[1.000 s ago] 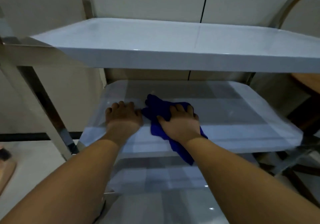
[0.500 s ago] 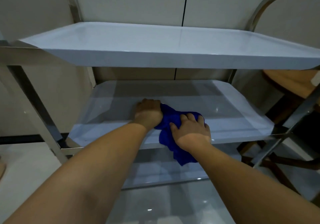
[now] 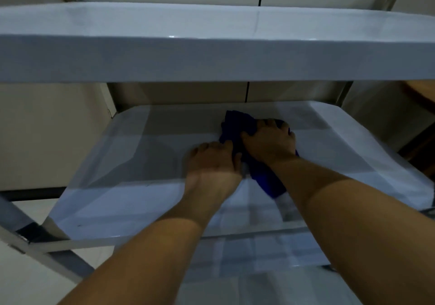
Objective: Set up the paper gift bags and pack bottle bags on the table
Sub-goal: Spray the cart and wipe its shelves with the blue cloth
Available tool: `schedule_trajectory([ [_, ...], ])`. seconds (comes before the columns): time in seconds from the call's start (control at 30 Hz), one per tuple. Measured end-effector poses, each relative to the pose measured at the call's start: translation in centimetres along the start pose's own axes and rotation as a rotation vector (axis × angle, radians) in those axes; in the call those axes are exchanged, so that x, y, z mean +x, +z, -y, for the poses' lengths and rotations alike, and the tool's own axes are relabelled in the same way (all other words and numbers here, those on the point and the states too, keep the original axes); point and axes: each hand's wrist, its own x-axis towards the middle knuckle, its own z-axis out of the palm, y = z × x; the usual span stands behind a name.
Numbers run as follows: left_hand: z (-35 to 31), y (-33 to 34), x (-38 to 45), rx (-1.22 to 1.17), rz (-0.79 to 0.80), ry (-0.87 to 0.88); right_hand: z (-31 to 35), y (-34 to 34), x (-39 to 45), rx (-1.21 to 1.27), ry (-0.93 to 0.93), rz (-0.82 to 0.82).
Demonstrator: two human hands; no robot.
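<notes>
Steel cart [image 3: 211,57], 3 tiers; mid shelf [image 3: 131,163] at ctr. Blue cloth [image 3: 266,177] at 1 o'clock on it, prob. bunched for pickup. Right hand [image 3: 270,143] on top, fingers curled into cloth; left hand [image 3: 213,161] at its 9 o'clock edge, fingers curled, grip unclear. No gift/bottle bags in view.

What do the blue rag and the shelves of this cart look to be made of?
The crumpled blue cloth looks like soft matte fabric, perhaps microfibre: it bunches and folds under the right hand. The middle shelf and top shelf look like smooth, glossy metal, probably stainless steel: both carry reflections and highlights.
</notes>
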Motion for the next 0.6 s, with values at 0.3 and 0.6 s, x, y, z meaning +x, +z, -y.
schedule_trajectory([
  [0.3,0.2,0.5,0.4,0.054,-0.007,-0.009,2.1,1.1,10.7,0.049,0.027,-0.005],
  [0.6,0.2,0.6,0.5,0.03,0.005,-0.042,1.5,1.1,11.2,0.087,-0.033,0.007],
])
